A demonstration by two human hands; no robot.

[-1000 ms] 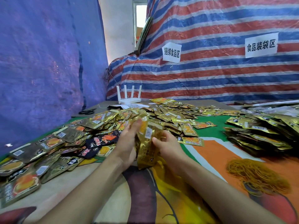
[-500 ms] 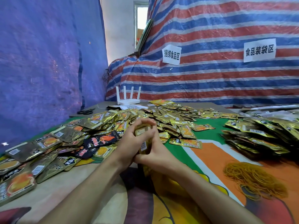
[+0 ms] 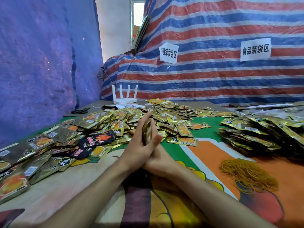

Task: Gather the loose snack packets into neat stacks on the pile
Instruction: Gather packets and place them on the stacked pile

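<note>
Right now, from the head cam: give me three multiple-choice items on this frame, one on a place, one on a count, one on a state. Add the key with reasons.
1. Where do the rubber bands lie?
A. At the far left edge of the table.
B. On the cloth, on the person's right.
C. On top of the big heap.

2. How many antennas does the white router have?
A. Two.
B. Six.
C. Four.

3. How is the stack of packets held?
A. Pressed upright between the left hand and the right hand.
B. Flat on the table, untouched.
C. Dangling from one hand.

Key:
1 B: the tangle sits on the orange patch, right of both forearms.
2 C: four white rods stand up from it.
3 A: straight fingers flank the stack on both sides.
</note>
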